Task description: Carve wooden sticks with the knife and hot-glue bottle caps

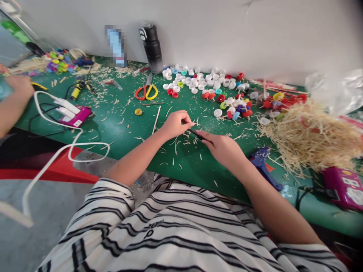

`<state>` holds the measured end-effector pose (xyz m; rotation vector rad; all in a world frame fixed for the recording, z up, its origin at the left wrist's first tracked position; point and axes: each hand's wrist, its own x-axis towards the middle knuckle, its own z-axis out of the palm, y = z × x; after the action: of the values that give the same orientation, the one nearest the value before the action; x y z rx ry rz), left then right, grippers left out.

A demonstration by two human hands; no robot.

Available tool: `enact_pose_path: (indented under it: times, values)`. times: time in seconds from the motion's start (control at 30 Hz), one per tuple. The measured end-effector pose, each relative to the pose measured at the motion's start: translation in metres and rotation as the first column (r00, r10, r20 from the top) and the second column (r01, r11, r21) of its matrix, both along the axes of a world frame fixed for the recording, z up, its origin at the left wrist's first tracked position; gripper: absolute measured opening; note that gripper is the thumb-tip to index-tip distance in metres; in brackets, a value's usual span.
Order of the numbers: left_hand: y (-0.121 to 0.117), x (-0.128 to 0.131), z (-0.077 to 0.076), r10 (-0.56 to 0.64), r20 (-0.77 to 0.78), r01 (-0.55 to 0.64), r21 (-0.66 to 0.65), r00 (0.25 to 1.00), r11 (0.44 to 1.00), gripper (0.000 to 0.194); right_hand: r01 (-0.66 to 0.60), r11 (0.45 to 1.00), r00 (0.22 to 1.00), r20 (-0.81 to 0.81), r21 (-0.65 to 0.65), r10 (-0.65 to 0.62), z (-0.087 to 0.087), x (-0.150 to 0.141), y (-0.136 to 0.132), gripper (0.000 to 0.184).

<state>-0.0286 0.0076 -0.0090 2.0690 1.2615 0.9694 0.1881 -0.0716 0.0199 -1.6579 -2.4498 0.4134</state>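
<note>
My left hand is closed in a pinch over the green table; what sits between its fingertips is too small to make out. From the right, my right hand grips a slim black tool, its far end reaching up to my left fingertips. The tool's tip is hidden, so I cannot tell its exact kind. Pale wood shavings lie around and under both hands. A thin wooden stick rests just left of my left hand.
Orange-and-yellow scissors, a yellow cap and a black bottle are beyond my hands. Many bottle caps spread along the wall. At right are a straw heap and blue glue gun. Another person's hand is at left.
</note>
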Motion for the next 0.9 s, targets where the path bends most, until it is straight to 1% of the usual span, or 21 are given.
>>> enact_pose_path:
  times: [0.17, 0.37, 0.6, 0.77, 0.9]
  values:
    - [-0.001, 0.001, 0.003, -0.021, -0.014, 0.021, 0.007, 1.0, 1.0, 0.021, -0.014, 1.0, 0.998, -0.063, -0.021, 0.012, -0.001, 0.002, 0.001, 0.045]
    - [-0.003, 0.003, 0.003, -0.058, -0.031, 0.059, 0.023, 0.998, 0.998, 0.021, -0.017, 0.996, 0.996, -0.091, -0.084, 0.009, 0.002, 0.009, 0.002, 0.045]
    - [0.001, -0.003, 0.001, -0.016, -0.003, 0.016, -0.01, 1.0, 1.0, 0.023, -0.034, 0.988, 0.993, -0.116, -0.153, 0.016, 0.003, 0.018, 0.001, 0.044]
    - [0.0, -0.002, 0.003, -0.03, -0.004, 0.03, -0.024, 1.0, 0.999, 0.022, -0.041, 0.988, 0.994, -0.105, -0.146, 0.026, 0.003, 0.019, 0.003, 0.044]
    - [0.001, -0.003, 0.002, -0.054, -0.007, 0.053, -0.027, 0.999, 0.998, 0.02, -0.037, 0.992, 0.996, -0.086, -0.119, 0.026, 0.007, 0.02, 0.002, 0.043]
